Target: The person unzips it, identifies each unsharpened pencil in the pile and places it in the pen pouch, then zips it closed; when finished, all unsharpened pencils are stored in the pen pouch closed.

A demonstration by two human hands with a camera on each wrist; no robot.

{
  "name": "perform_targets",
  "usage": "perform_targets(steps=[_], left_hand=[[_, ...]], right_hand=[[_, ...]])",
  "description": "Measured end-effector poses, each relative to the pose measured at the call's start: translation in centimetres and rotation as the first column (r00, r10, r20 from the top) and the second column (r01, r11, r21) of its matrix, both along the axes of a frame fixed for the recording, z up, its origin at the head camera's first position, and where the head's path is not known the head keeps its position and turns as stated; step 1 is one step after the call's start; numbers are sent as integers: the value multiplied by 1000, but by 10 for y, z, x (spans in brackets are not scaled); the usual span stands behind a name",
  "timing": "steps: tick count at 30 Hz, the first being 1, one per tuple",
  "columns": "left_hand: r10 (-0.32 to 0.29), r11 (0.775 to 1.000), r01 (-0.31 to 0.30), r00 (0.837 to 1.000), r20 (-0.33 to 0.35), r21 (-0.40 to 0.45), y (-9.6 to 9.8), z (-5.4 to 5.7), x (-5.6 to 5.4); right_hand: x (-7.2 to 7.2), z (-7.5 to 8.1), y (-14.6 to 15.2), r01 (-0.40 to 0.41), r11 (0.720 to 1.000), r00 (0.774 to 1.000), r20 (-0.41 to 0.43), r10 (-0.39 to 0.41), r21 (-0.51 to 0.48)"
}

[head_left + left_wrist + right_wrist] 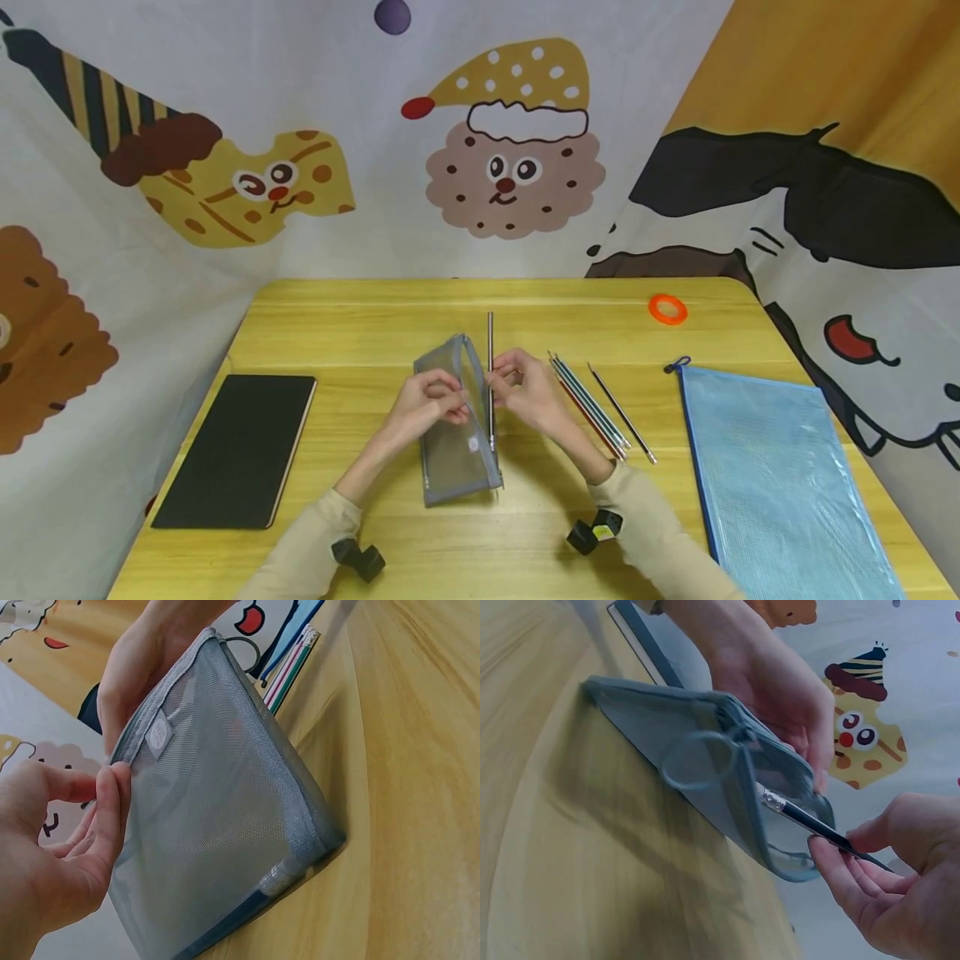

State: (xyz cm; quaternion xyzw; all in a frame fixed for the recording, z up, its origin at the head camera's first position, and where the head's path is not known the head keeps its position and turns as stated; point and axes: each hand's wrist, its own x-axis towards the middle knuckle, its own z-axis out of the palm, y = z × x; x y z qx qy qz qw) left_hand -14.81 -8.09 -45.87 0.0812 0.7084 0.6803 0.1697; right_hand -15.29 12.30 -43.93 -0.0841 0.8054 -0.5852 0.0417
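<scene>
A grey mesh zip pouch (450,458) stands tilted on the table, its zip side parted. My left hand (427,406) pinches the pouch's upper edge between thumb and fingers. In my right hand (531,392) a dark pencil (491,337) is pinched between thumb and fingertips. Seen from the right wrist, the pencil's silver-banded end (771,799) is within the pouch mouth, while its pointed end sticks out past my fingers. A round loop (697,760) hangs at the zip end. Something dark with a clear part (277,877) shows along the pouch's bottom in the left wrist view.
Right of my right hand lie several pencils (588,404) in a bunch, with one dark pencil (622,414) apart. A black notebook (236,450) is on the left, a blue zip bag (780,475) on the right. An orange ring (667,309) lies toward the back.
</scene>
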Motion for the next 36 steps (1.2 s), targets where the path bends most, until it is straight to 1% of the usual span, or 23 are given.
perform_targets(steps=[7, 11, 15, 21, 24, 28, 32, 36], left_hand=[[23, 1000, -23, 1000, -2, 10, 1, 0, -1], [33, 999, -33, 999, -2, 10, 1, 0, -2], [28, 1000, -28, 1000, -1, 5, 1, 0, -1], [17, 1000, -17, 1000, -8, -6, 0, 0, -1], [15, 1000, -15, 1000, -16, -9, -1, 0, -1], [18, 1000, -18, 1000, -15, -6, 0, 0, 0], [25, 1000, -25, 1000, -11, -2, 1, -1, -1], [26, 1000, -26, 1000, -12, 0, 2, -2, -1]], right_hand=[[6, -4, -8, -72, 997, 996, 57, 70, 36], [7, -7, -10, -120, 990, 991, 64, 115, 70], [7, -9, -11, -160, 982, 985, 82, 153, 95], [7, -7, -11, -192, 974, 979, 87, 182, 122], [8, -5, -8, -191, 972, 981, 70, 183, 134], [8, -3, 1, -160, 980, 987, 52, 155, 118], [7, -1, 12, -110, 988, 994, 13, 109, 105], [7, 1, 24, -59, 989, 998, -24, 63, 139]])
